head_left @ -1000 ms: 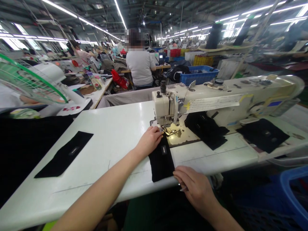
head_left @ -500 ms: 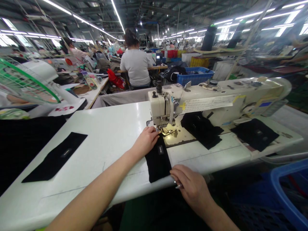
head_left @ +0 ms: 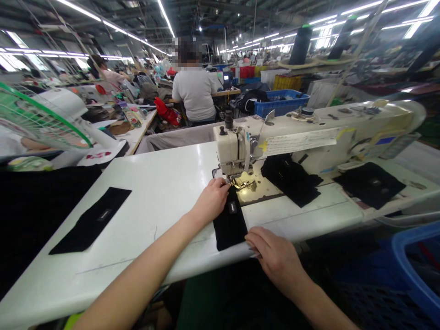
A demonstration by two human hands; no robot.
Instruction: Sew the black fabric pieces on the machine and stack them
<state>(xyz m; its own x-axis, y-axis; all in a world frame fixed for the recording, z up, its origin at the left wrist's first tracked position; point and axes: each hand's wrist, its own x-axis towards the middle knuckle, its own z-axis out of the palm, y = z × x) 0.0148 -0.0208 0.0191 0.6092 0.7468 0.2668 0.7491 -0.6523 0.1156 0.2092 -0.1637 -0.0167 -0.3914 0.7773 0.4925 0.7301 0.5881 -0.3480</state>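
A black fabric piece [head_left: 231, 229] with a small label lies on the table's front part, its far end under the presser foot of a sewing machine [head_left: 229, 151]. My left hand [head_left: 213, 198] is closed at the fabric's far left edge, fingertips right beside the needle area. At the near right corner of the piece, my right hand [head_left: 271, 250] pinches the edge with bent fingers. Something small and shiny shows below those fingers, too unclear to name. The needle tip is hidden behind my left fingers.
Another labelled black piece [head_left: 94, 222] lies on the white table [head_left: 165, 183] to the left. A black fabric pile [head_left: 290, 178] and more black fabric [head_left: 371, 183] lie right of the needle. A blue basket [head_left: 395, 270] stands lower right; a fan [head_left: 41, 119] is at left.
The view has shifted slightly, so the table and machine sit a little higher and further right. Both hands keep nearly the same places on the fabric, which looks slightly nearer the needle.
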